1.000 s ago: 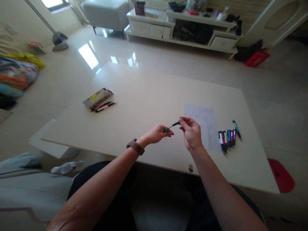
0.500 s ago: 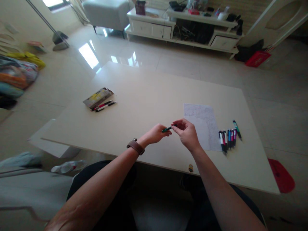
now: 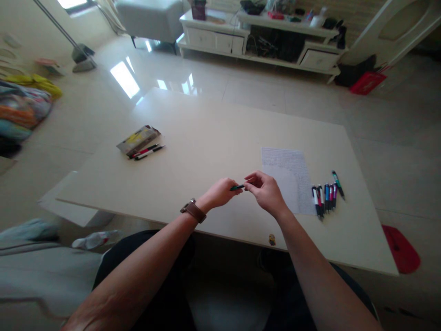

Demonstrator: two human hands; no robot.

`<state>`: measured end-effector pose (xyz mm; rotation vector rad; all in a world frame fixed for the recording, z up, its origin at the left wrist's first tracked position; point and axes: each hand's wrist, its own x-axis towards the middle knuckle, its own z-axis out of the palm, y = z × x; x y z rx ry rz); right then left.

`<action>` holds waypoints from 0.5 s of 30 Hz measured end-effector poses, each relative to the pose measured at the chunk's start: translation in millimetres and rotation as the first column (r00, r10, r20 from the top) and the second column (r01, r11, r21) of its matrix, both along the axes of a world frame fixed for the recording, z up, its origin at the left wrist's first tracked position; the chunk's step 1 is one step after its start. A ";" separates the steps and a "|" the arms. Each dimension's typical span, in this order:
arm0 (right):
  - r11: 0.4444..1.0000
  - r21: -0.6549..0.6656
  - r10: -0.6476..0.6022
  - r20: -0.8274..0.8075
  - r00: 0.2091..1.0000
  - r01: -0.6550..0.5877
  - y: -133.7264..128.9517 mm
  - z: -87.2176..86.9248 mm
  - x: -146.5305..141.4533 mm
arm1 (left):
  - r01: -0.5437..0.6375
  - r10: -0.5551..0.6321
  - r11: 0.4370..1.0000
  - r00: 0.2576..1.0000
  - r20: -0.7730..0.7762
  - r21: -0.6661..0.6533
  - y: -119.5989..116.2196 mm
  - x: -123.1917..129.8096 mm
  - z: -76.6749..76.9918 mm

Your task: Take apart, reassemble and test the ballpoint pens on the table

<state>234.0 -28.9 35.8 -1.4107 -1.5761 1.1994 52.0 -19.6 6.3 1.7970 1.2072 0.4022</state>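
Observation:
A green and black pen (image 3: 237,187) is held between my two hands above the white table (image 3: 206,133). My left hand (image 3: 222,192) is closed around its green part. At the pen's dark end, the fingers of my right hand (image 3: 264,189) pinch it; the exact tip is hidden. A written sheet of paper (image 3: 280,158) lies just beyond and right of my right hand. Beside the paper, several pens (image 3: 324,200) lie in a row, with another green pen (image 3: 338,185) tilted at their right.
A grey and yellow box (image 3: 139,140) lies at the table's left, with a red pen (image 3: 146,151) and a white pen (image 3: 150,152) beside it. A small sticker (image 3: 272,239) is near the front edge. A red stool seat (image 3: 401,248) shows past the right edge.
My hands stay almost in place, still on the green pen, with slight finger movement. The whole view has shifted a little; the other pens and box lie as before.

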 end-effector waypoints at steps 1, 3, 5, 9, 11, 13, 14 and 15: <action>1.000 -0.003 0.000 0.013 1.000 0.000 -0.1 0.5 0.2 | 0.003 -0.002 1.000 1.000 -0.015 0.011 -0.2 -0.3 0.0; 1.000 0.003 0.001 0.046 0.999 -0.002 -0.3 1.3 0.1 | 0.008 -0.007 0.999 0.999 -0.042 0.032 -0.7 -0.9 -0.3; 1.000 0.021 0.008 0.070 0.998 -0.009 -0.3 1.7 -0.3 | 0.007 -0.004 0.999 0.998 -0.061 0.046 -0.9 -1.1 -0.5; 0.997 0.072 0.025 0.110 0.994 -0.033 0.0 2.8 -0.8 | 0.001 0.002 0.999 0.998 -0.070 0.053 -0.3 -0.6 0.8; 0.995 0.091 0.031 0.138 0.990 -0.043 0.1 3.5 -0.7 | -0.009 0.012 0.999 0.997 -0.074 0.034 0.2 -0.4 2.9; 0.993 0.106 0.033 0.155 0.987 -0.050 0.0 4.2 -0.5 | -0.018 0.019 1.000 0.997 -0.075 0.009 0.4 -0.7 5.7; 0.992 0.115 0.036 0.159 0.987 -0.055 -0.1 4.6 -0.4 | -0.015 0.015 1.000 0.997 -0.071 -0.002 0.3 -1.0 7.3; 0.990 0.127 0.041 0.165 0.986 -0.062 -0.2 4.9 -0.2 | -0.008 0.007 1.000 0.998 -0.066 -0.013 0.3 -1.4 8.8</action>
